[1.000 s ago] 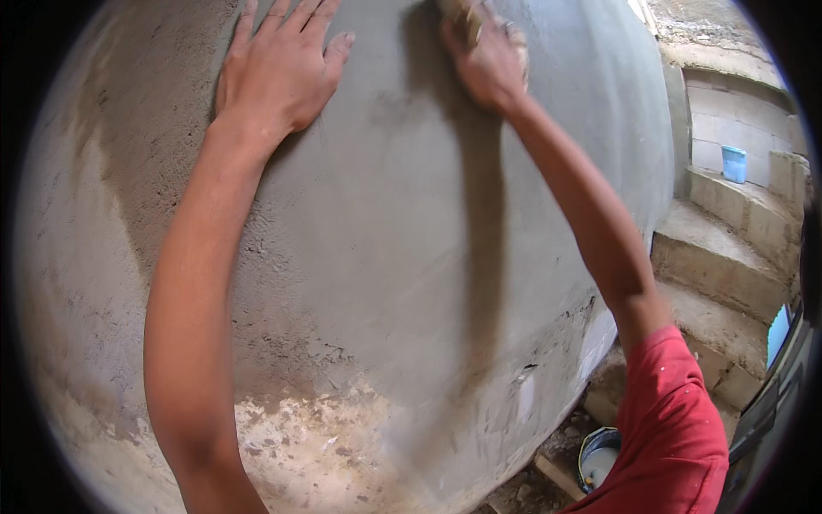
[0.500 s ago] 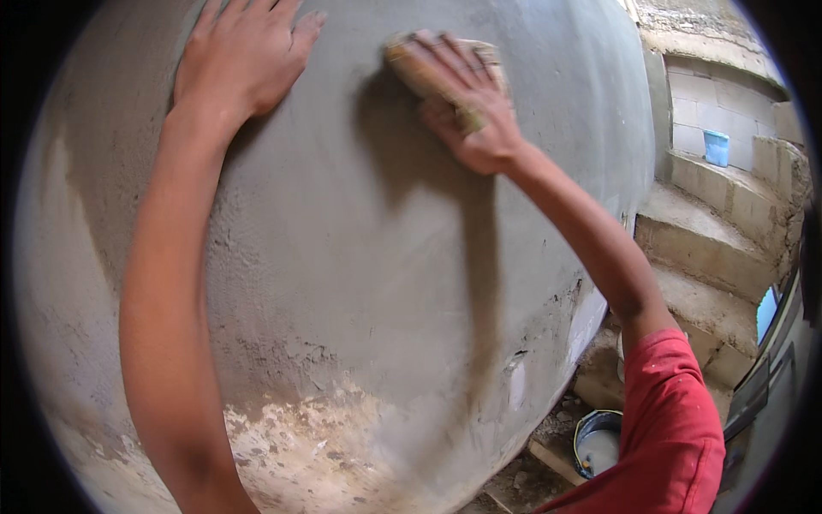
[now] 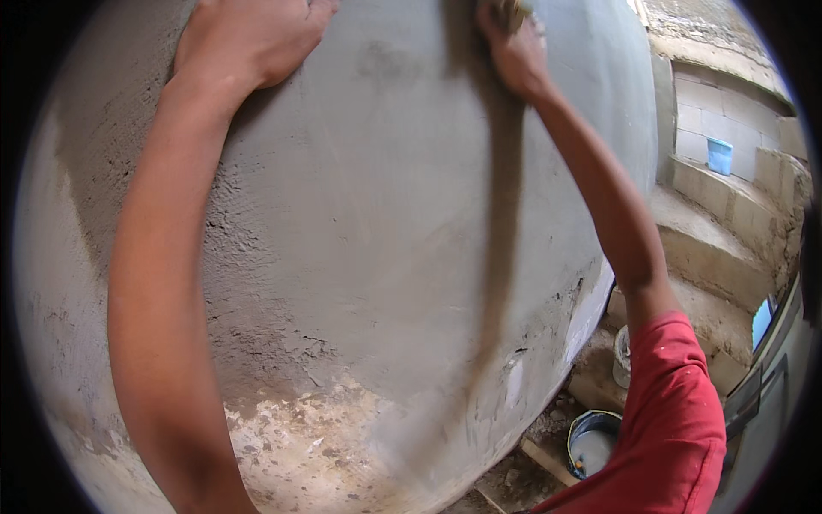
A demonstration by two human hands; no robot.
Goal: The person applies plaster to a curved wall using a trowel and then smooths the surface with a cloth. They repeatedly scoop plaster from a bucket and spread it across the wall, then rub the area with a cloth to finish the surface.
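Note:
My left hand (image 3: 244,38) is pressed to the grey plastered wall (image 3: 360,214) at the top, thumb out, other fingers cut off by the frame edge; it looks open and holds nothing visible. Higher on the right, my right hand (image 3: 514,56) is closed on a tan sponge-like pad (image 3: 519,13) against the wall, casting a long shadow below. The plaster is smooth in the middle, rougher beside my left forearm and flaky pale near the bottom.
At right, rough concrete steps (image 3: 702,248) climb beside a block wall, with a blue bucket (image 3: 719,156) on a ledge. Low down by my red sleeve stand a dark bucket of greyish liquid (image 3: 591,450) and a pale container (image 3: 620,355) on debris-strewn ground.
My right hand and the pad first swept down and left, then moved back up and right to the top. My left hand has shifted left and higher, its fingertips now out of frame.

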